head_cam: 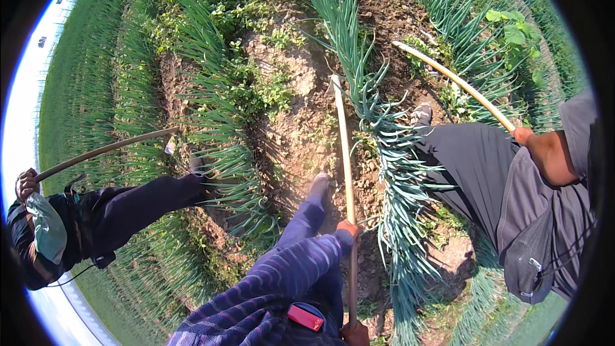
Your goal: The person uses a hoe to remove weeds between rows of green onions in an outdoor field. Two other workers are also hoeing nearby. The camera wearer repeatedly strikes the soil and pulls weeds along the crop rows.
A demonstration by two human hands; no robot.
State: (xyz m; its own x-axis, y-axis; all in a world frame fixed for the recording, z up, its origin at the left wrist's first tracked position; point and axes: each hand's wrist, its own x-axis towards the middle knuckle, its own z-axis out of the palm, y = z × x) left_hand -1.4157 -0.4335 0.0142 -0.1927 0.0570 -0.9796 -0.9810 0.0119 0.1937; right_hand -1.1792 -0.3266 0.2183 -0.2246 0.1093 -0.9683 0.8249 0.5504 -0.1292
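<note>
Both of my hands are on the long wooden handle of a hoe (347,163). My left hand (350,230), in a striped purple knit sleeve, grips it partway along. Near the bottom edge of the picture, my right hand (354,334) wraps the handle close to my body. The hoe's metal head (332,84) is down at the bare soil (295,149), close beside a row of green onions (358,67). My shoe (318,185) stands on the soil left of the handle. Leafy weeds (264,89) grow along the left side of this strip.
Another onion row (221,139) runs on my left. Beyond it a co-worker (139,206) holds a hoe handle (105,149). Close on my right, a second co-worker (471,163) grips a pale handle (456,79). A red packet (306,317) shows at my waist.
</note>
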